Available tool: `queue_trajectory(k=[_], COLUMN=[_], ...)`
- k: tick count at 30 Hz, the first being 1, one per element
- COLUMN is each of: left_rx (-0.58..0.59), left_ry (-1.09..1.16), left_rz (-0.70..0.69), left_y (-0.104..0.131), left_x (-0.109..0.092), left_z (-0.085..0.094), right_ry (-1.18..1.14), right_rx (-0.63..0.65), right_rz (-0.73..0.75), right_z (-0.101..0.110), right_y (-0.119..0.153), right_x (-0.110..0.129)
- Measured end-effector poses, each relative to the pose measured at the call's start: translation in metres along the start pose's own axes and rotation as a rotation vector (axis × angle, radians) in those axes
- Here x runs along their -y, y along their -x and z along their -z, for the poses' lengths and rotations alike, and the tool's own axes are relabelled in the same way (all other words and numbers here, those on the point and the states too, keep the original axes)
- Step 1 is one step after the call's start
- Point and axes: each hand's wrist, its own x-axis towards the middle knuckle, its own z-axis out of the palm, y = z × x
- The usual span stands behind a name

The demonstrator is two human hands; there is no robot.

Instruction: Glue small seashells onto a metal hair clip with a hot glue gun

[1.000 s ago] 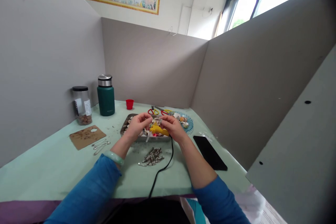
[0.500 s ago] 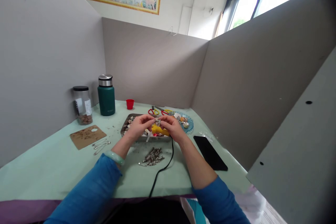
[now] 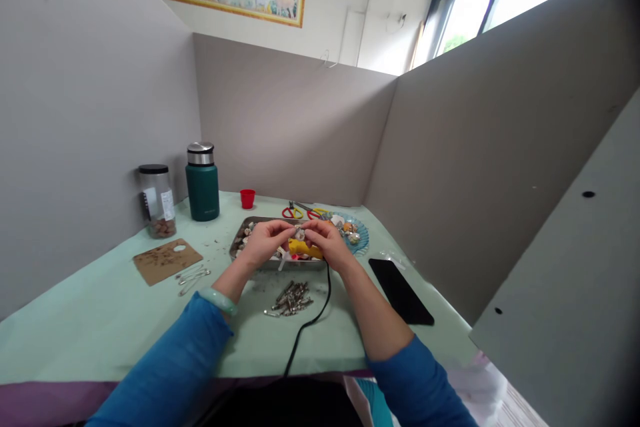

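A small pale piece (image 3: 300, 233) is pinched between the fingertips of my left hand (image 3: 271, 240) and my right hand (image 3: 326, 240). Its details are too small to make out. Both hands are over a metal tray (image 3: 232, 248) that holds many small pieces, partly hidden by my hands. Beneath my fingers a yellow tool (image 3: 306, 250) lies across the tray, with a black cord (image 3: 305, 327) running down to the table's front edge. In front of the tray is a pile of small metal clips (image 3: 293, 299).
Behind are a red cup (image 3: 247, 199), scissors (image 3: 292, 212) and a blue plate (image 3: 361, 237) of small items. A jar (image 3: 157, 203), green bottle (image 3: 203, 190), brown card (image 3: 167, 261) and safety pins (image 3: 193, 277) stand or lie left. A black phone (image 3: 401, 292) lies right.
The small piece between my fingertips has turned a little and shows a rounder side. My hands have stayed almost in place.
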Motion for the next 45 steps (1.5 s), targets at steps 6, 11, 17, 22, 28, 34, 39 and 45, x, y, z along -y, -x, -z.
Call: queue_trajectory(k=[6, 11, 17, 22, 28, 34, 39, 45], left_rx=[-0.027, -0.033, -0.003, 0.023, -0.019, -0.041, -0.056, -0.085], left_ry=[-0.005, 0.035, 0.159, 0.124, -0.058, -0.133, -0.116, -0.27], left_rz=[0.009, 0.027, 0.011, -0.016, -0.048, -0.111, -0.136, -0.208], left_y=[-0.001, -0.002, -0.003, -0.002, -0.001, -0.004, -0.005, -0.001], left_x=[0.0, 0.0, 0.004, 0.002, 0.001, 0.011, 0.016, 0.011], left_z=[-0.001, -0.001, 0.0, 0.0, 0.0, 0.001, 0.0, -0.003], right_ry=[0.029, 0.02, 0.099, 0.115, 0.131, 0.148, 0.143, 0.122], right_rx=[-0.024, 0.038, 0.02, 0.014, 0.016, 0.015, 0.008, 0.015], right_rz=[-0.021, 0.023, 0.054, 0.07, 0.067, 0.066, 0.063, 0.052], right_z=[-0.001, -0.005, -0.009, -0.009, -0.008, -0.008, -0.007, -0.007], right_y=[0.0, 0.0, 0.002, 0.003, 0.002, 0.002, 0.002, 0.002], right_x=[0.001, 0.003, 0.008, 0.008, 0.005, 0.006, 0.006, 0.005])
